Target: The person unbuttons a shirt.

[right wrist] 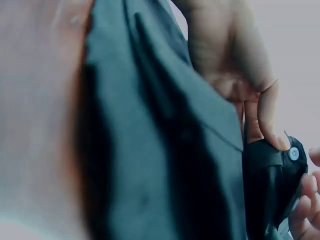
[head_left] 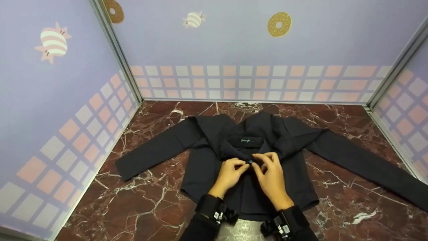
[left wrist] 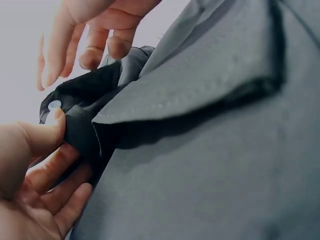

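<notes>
While the left hand (head_left: 230,174) pinched the dark shirt (head_left: 200,167) just beside its button (head_left: 251,161) in the head view, the right hand (head_left: 271,170) held nothing, loosely bent just across the button from that grip; the shirt lay beneath and around both hands on a marbled table (head_left: 143,207), its neck label (head_left: 247,142) beyond the grip, its sleeves (head_left: 157,149) out to either side. In the left wrist view, the left thumb pressed cloth against the button's edge, the right fingers apart above. In the right wrist view, the button sat by the left thumb tip, the right fingertips near it
</notes>
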Demonstrator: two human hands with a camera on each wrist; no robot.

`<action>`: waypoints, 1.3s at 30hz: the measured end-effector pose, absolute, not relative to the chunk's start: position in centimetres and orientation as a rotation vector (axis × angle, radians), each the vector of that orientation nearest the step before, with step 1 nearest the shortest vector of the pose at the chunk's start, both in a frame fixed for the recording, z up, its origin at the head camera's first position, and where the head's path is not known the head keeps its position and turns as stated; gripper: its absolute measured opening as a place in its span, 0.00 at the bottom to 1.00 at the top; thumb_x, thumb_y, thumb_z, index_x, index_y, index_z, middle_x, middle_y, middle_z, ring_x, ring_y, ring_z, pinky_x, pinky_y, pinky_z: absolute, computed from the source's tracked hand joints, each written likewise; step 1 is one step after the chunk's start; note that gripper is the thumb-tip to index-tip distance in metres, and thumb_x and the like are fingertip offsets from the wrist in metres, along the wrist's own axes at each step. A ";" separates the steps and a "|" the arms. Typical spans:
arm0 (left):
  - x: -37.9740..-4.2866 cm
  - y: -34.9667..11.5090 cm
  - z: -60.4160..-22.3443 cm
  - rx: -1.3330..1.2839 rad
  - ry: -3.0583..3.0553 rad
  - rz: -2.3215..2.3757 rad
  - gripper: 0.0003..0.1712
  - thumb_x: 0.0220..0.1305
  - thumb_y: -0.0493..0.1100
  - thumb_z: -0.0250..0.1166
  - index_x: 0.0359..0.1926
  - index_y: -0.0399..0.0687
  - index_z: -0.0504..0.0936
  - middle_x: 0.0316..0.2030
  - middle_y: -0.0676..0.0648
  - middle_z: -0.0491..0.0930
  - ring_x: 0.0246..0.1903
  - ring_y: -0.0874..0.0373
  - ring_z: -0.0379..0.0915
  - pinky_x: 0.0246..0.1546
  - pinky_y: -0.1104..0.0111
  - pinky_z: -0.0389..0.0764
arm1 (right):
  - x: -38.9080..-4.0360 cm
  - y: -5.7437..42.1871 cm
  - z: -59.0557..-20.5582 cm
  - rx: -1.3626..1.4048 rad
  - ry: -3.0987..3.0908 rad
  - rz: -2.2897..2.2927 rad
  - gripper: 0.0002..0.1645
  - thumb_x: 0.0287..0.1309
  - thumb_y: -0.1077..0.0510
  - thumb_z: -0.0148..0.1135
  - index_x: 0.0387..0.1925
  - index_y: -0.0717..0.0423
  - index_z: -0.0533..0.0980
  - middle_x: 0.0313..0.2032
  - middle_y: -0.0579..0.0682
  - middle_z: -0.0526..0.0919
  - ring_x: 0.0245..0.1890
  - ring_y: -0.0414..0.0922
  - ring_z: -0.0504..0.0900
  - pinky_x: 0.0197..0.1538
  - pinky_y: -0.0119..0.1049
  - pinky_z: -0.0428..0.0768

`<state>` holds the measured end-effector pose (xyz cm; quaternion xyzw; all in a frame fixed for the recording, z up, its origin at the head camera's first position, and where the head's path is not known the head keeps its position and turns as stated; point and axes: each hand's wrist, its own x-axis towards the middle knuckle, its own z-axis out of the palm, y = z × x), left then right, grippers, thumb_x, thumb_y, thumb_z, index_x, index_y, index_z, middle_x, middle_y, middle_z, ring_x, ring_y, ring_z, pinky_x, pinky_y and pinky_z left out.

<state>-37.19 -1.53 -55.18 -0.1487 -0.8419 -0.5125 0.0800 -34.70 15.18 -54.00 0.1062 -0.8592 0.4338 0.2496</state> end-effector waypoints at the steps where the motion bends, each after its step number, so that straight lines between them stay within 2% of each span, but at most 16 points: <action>1: -37.1 -1.5 -55.2 -0.464 -2.521 -1.518 0.08 0.72 0.41 0.72 0.42 0.42 0.94 0.38 0.46 0.89 0.38 0.52 0.85 0.44 0.65 0.84 | -34.6 15.3 -54.1 0.289 -2.364 1.145 0.14 0.66 0.65 0.73 0.51 0.53 0.87 0.49 0.54 0.78 0.29 0.40 0.77 0.34 0.34 0.78; 4: -36.9 -1.4 -55.2 -0.529 -2.523 -1.416 0.07 0.71 0.41 0.73 0.41 0.42 0.94 0.38 0.46 0.89 0.40 0.52 0.85 0.47 0.64 0.84 | -34.5 15.6 -54.4 0.281 -2.403 1.101 0.10 0.66 0.65 0.73 0.46 0.52 0.87 0.53 0.53 0.76 0.30 0.39 0.76 0.35 0.34 0.78; 8: -36.3 -1.3 -54.8 -0.532 -2.484 -1.250 0.05 0.67 0.43 0.76 0.38 0.46 0.94 0.36 0.50 0.88 0.37 0.56 0.85 0.45 0.66 0.84 | -34.8 15.9 -54.7 0.296 -2.386 1.102 0.07 0.66 0.67 0.72 0.39 0.53 0.84 0.50 0.50 0.81 0.33 0.40 0.78 0.38 0.36 0.79; 11: -35.8 -1.2 -54.4 -0.485 -2.423 -1.162 0.03 0.65 0.43 0.78 0.37 0.50 0.93 0.34 0.52 0.87 0.35 0.59 0.83 0.41 0.67 0.83 | -35.0 15.8 -54.6 0.345 -2.383 1.098 0.08 0.66 0.68 0.71 0.38 0.53 0.83 0.47 0.48 0.83 0.35 0.42 0.79 0.40 0.37 0.79; 17: -35.5 -0.4 -54.1 -0.514 -2.387 -1.116 0.04 0.68 0.43 0.76 0.37 0.48 0.91 0.35 0.52 0.86 0.37 0.58 0.83 0.44 0.67 0.83 | -34.9 15.6 -54.2 0.386 -2.360 1.099 0.08 0.66 0.69 0.71 0.38 0.53 0.83 0.48 0.49 0.81 0.37 0.41 0.80 0.42 0.36 0.80; 20: -35.6 -0.2 -54.3 -0.457 -2.384 -1.248 0.04 0.69 0.41 0.74 0.38 0.45 0.91 0.35 0.51 0.87 0.36 0.59 0.83 0.42 0.67 0.84 | -34.7 15.5 -54.1 0.388 -2.280 1.083 0.09 0.64 0.70 0.73 0.37 0.54 0.82 0.48 0.51 0.80 0.33 0.40 0.80 0.38 0.34 0.80; 23: -35.8 -0.2 -54.4 -0.343 -2.354 -1.446 0.03 0.70 0.39 0.74 0.38 0.43 0.91 0.35 0.51 0.89 0.35 0.61 0.84 0.41 0.68 0.84 | -34.3 15.4 -53.9 0.415 -2.180 1.064 0.11 0.60 0.72 0.75 0.35 0.55 0.83 0.41 0.51 0.80 0.29 0.40 0.78 0.33 0.33 0.78; 27: -35.8 -0.2 -54.2 -0.221 -2.294 -1.631 0.02 0.69 0.37 0.74 0.37 0.46 0.91 0.33 0.53 0.89 0.34 0.63 0.83 0.39 0.69 0.83 | -33.9 15.0 -54.2 0.428 -2.166 1.106 0.10 0.56 0.72 0.77 0.32 0.56 0.86 0.30 0.47 0.84 0.24 0.38 0.79 0.28 0.28 0.77; 32: -35.6 -0.2 -54.0 -0.176 -2.231 -1.749 0.02 0.68 0.36 0.75 0.36 0.47 0.91 0.31 0.54 0.88 0.33 0.63 0.82 0.39 0.68 0.82 | -33.5 14.2 -54.6 0.259 -2.203 1.398 0.04 0.62 0.68 0.76 0.38 0.61 0.89 0.32 0.52 0.90 0.19 0.40 0.84 0.22 0.26 0.80; 39: -35.8 -0.5 -54.1 -0.228 -2.200 -1.933 0.03 0.68 0.36 0.74 0.37 0.39 0.91 0.34 0.49 0.89 0.35 0.62 0.82 0.40 0.70 0.81 | -33.5 13.4 -54.6 -0.002 -2.047 1.933 0.08 0.66 0.66 0.73 0.43 0.70 0.87 0.33 0.59 0.89 0.20 0.41 0.86 0.20 0.30 0.81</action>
